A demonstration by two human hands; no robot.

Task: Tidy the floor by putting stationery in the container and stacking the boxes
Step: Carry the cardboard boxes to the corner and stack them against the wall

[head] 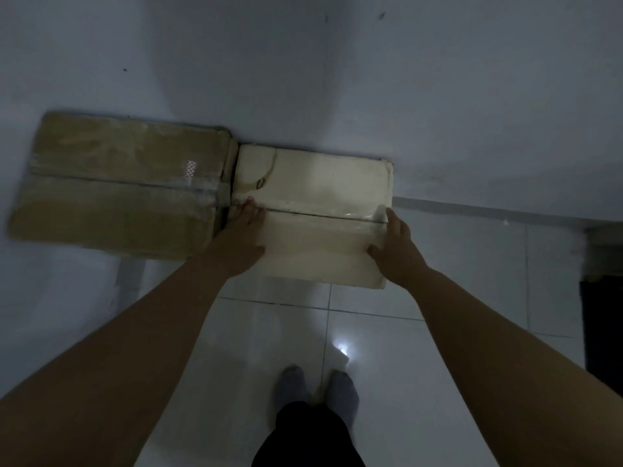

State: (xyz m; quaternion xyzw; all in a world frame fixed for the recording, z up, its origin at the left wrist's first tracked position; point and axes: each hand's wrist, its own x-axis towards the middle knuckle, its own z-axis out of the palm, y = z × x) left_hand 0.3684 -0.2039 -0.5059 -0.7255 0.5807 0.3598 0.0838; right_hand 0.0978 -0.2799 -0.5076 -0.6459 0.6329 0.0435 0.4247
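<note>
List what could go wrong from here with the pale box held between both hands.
1. The left hand and right hand hold the pale box only by its side edges, so it might slip.
2. The left fingers sit in the narrow gap beside the brown box and could get pinched.
3. The room is dim, and the feet stand on glossy tiles.

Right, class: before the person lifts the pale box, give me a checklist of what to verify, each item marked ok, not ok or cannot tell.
1. Left hand on the pale box, at its left edge: ok.
2. Right hand on its right edge: ok.
3. Firm grip, fingers under the box: cannot tell.
4. Pale box apart from the brown box: not ok, they sit tight together.
5. Brown box top flat and taped, ready to stack on: ok.
6. Feet standing on bare tiled floor: ok.
</note>
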